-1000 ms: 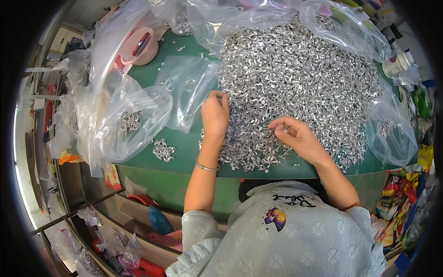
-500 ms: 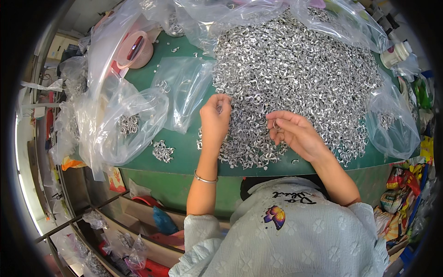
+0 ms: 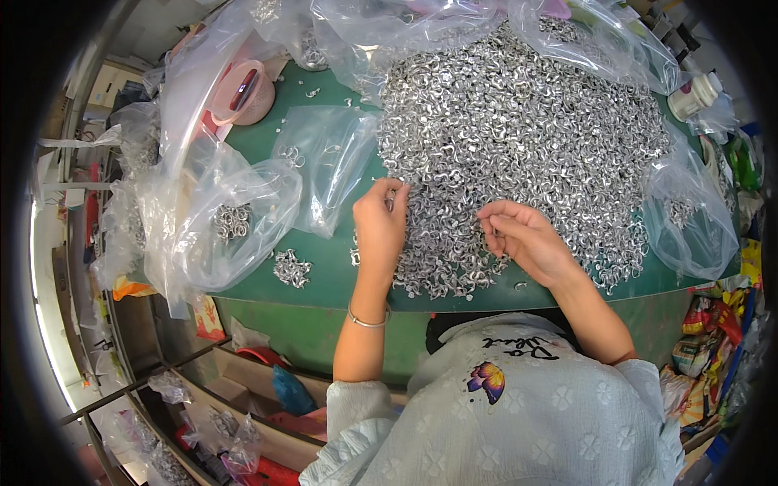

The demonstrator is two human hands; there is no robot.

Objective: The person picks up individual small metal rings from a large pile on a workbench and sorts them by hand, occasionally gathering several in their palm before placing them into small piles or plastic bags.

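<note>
A broad heap of small curved silver metal pieces, hook-like in shape [image 3: 519, 121], covers much of the green table [image 3: 324, 263]. At the heap's left edge is my left hand [image 3: 379, 219], its fingers curled in against the thumb. Something greyish shows between those fingers, too small to name. My right hand [image 3: 527, 241] hovers over the near part of the heap, thumb and forefinger pinched together and the other fingers bent. What lies in that pinch, if anything, cannot be made out. Left of my left hand lies a flat clear plastic bag [image 3: 332, 178] with a few rings on it.
Further left, an open clear bag [image 3: 263, 190] holds silver pieces, with a small pile [image 3: 292, 269] beside it. A pink tub [image 3: 255, 105] stands behind. At the right are another clear bag [image 3: 689, 235] and a white bottle [image 3: 693, 95]. Compartmented shelving [image 3: 259, 421] sits below left.
Both hands have shifted only slightly, the right a little to the right. A ring-like piece seen at my right fingertips before no longer shows clearly. The whole view has moved a little.
</note>
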